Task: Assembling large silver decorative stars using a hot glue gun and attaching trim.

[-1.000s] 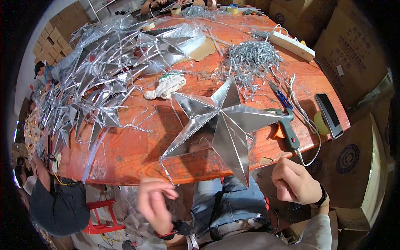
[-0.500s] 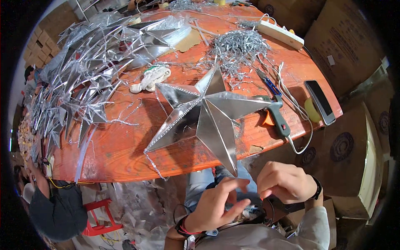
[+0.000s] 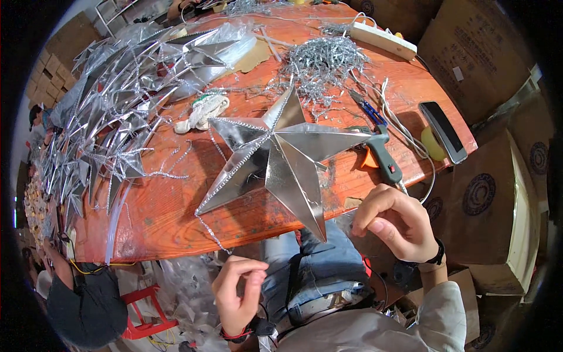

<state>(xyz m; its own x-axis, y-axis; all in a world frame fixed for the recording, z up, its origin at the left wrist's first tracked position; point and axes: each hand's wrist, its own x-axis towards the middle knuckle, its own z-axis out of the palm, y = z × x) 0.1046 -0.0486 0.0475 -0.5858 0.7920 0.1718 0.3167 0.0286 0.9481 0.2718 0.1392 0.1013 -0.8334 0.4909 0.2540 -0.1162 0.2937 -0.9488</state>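
A large silver five-pointed star [image 3: 293, 170] lies near the table's front edge, one point overhanging it. Beaded silver trim [image 3: 231, 170] runs along some of its ridges, and a loose end hangs from the lower left point. My left hand [image 3: 239, 293] is below that loose end, off the table, its fingers loosely bent and apart with nothing visible in them. To the right of the overhanging point is my right hand [image 3: 402, 223], thumb and fingers curved with a gap between. A dark green glue gun [image 3: 387, 155] with an orange trigger lies just beyond it.
Blue-handled pliers [image 3: 373, 112], a phone [image 3: 443, 132] and a yellow roll [image 3: 434, 148] lie at right. Behind are tangled silver trim [image 3: 325, 61] and a white power strip [image 3: 384, 41]. Many silver stars [image 3: 123, 100] pile at left, near a white glove [image 3: 202, 112]. Cartons [image 3: 481, 199] stand at right.
My hands have moved apart: the left went left and down, the right rose a little toward the table edge. The star rests on the table as before; the whole view has shifted slightly.
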